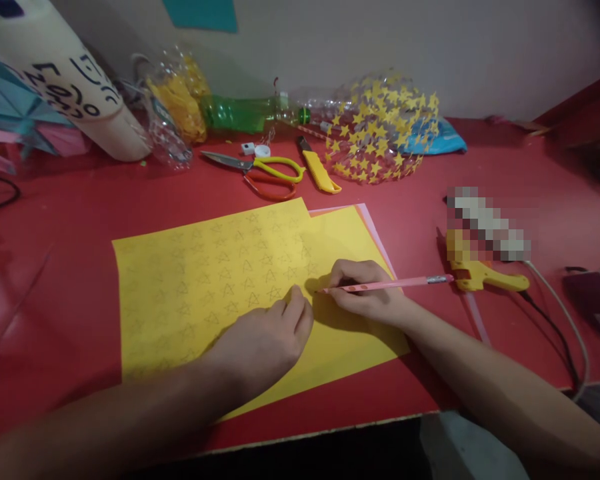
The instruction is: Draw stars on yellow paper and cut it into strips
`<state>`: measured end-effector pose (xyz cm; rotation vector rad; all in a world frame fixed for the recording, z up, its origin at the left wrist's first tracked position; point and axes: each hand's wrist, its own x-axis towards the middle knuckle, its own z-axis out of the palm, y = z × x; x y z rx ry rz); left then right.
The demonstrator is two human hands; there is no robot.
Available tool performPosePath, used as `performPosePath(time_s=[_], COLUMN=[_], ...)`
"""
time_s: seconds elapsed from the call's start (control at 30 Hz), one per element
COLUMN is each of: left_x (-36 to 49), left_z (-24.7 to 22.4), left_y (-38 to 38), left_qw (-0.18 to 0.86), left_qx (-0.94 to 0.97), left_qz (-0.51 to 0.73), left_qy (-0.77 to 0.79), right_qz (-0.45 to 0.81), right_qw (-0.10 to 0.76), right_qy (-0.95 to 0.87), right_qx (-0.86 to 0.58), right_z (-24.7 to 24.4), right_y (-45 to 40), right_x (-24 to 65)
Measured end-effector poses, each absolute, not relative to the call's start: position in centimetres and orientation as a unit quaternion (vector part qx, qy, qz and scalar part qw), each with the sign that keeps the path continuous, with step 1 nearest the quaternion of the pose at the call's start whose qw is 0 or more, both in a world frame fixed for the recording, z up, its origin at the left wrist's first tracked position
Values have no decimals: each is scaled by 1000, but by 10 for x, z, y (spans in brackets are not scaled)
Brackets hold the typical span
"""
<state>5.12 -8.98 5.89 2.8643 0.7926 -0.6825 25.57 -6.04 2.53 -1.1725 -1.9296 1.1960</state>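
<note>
A pink pencil with an eraser end is pinched in my right hand, its tip close to or on the yellow paper. Several rows of hand-drawn star outlines cover the left and middle of that paper. My left hand rests on the sheet left of the pencil tip, fingers loosely bent and holding nothing. More yellow paper lies under the top sheet at the right, with pink and orange edges showing beneath it.
Behind the paper lie scissors, a yellow cutter knife, a green bottle and a clear dome covered in yellow stars. A white tumbler stands at the left. A yellow glue gun with a cord lies right.
</note>
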Motion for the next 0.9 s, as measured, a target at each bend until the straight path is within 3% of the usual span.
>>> performPosePath(time_s=[0.5, 0.9], left_x=[54, 53], left_z=[62, 60], left_y=[-89, -88], left_qw=[24, 66], left_qx=[938, 932], left_qz=[-245, -245], left_qy=[245, 257], right_qz=[405, 403], right_qw=[321, 315], right_qy=[-704, -725], right_qx=[-487, -462], right_z=[25, 23], right_y=[-62, -59], right_x=[252, 254])
